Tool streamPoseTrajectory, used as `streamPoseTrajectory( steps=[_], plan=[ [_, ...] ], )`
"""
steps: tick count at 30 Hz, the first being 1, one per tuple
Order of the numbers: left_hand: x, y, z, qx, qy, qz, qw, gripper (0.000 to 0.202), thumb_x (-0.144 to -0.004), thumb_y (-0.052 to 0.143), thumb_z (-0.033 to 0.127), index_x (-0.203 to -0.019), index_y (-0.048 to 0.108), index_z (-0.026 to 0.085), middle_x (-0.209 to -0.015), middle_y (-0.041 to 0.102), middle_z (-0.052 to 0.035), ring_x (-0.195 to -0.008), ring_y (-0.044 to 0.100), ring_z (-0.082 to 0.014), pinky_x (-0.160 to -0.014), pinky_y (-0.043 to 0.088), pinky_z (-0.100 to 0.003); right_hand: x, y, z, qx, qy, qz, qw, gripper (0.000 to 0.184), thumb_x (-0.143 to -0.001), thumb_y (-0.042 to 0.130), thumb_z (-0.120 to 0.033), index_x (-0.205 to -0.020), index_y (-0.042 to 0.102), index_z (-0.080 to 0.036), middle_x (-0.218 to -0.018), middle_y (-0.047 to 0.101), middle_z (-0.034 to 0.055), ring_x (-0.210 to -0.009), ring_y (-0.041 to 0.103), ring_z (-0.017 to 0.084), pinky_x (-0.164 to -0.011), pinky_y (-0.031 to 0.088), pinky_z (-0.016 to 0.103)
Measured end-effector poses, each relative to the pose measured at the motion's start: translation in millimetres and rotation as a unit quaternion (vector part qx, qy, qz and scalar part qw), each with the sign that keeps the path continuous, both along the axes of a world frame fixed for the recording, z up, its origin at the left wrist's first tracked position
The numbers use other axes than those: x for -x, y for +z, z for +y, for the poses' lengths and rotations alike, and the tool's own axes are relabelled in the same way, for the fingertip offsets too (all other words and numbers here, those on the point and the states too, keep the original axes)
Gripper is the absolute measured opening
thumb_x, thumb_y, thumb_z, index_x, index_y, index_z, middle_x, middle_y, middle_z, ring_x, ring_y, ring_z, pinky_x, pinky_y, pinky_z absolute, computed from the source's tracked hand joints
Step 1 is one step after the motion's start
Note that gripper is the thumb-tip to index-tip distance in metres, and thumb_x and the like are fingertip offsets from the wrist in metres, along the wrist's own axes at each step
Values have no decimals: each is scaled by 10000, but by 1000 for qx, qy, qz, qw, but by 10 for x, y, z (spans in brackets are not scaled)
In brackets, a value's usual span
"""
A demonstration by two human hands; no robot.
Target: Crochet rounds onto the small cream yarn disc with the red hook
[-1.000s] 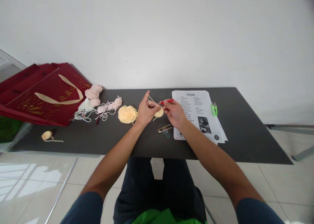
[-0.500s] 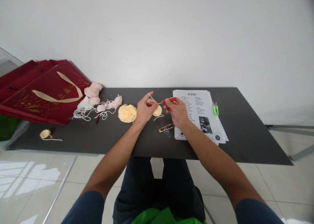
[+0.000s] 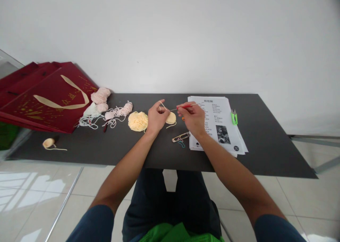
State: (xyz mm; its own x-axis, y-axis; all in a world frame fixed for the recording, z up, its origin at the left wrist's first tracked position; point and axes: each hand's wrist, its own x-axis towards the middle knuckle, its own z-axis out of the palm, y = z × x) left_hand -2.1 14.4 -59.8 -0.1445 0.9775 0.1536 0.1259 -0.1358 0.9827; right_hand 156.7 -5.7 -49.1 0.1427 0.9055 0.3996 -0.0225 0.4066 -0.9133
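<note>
My left hand (image 3: 157, 116) is closed on a small cream crochet piece (image 3: 171, 117), with a strand of yarn running up over its raised index finger. In my right hand (image 3: 193, 119) is a red-handled crochet hook (image 3: 185, 106), its thin metal shaft pointing left toward the piece. A loose yarn tail hangs below the piece. Just left of my left hand lies a pale yellow ball of yarn (image 3: 137, 121). Thread snips (image 3: 181, 137) and a teal stitch marker (image 3: 181, 143) rest on the table below my right hand.
Printed sheets (image 3: 225, 109) lie under and beyond my right hand, with green-handled snips (image 3: 234, 117) at their right edge. Pink yarn (image 3: 100, 95) and white yarn (image 3: 90, 115) sit left, beside dark red gift bags (image 3: 53, 93). A small cream crocheted cup (image 3: 49, 143) is on the table's far left.
The red hook has turned in my right hand, and more of its shaft shows between the hands. My left hand stays in nearly the same place on the crochet piece.
</note>
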Motion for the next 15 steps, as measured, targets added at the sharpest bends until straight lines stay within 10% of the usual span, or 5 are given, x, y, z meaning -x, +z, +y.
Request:
streamPoseTrajectory(
  steps=[4,7,15],
  plan=[
    [83,-57,58,91,43,-123,987,646,-587,823,213,-1206,681,98,-764,722,-12,-613,632,-136,-611,507,-268,-110,-37,14,-153,43,-275,948,227,-932,552,-111,-983,721,-254,-1165,777,54,-1091,715,218,-979,572,384],
    [128,-93,76,103,35,-91,990,641,-588,817,205,-1207,689,98,-769,738,-24,-619,642,-144,-596,500,-260,-290,-89,178,-114,-46,-391,912,314,-861,505,-22,-958,733,-215,-1190,767,101,-1119,693,259,-1011,554,429],
    [138,-235,115,46,-27,129,990,552,-700,732,186,-1251,717,145,-814,780,-37,-770,710,-200,-763,546,-315,-628,-183,461,29,29,-598,801,490,-759,514,61,-1125,783,-122,-1411,677,158,-1309,645,290,-1161,481,414]
  ],
)
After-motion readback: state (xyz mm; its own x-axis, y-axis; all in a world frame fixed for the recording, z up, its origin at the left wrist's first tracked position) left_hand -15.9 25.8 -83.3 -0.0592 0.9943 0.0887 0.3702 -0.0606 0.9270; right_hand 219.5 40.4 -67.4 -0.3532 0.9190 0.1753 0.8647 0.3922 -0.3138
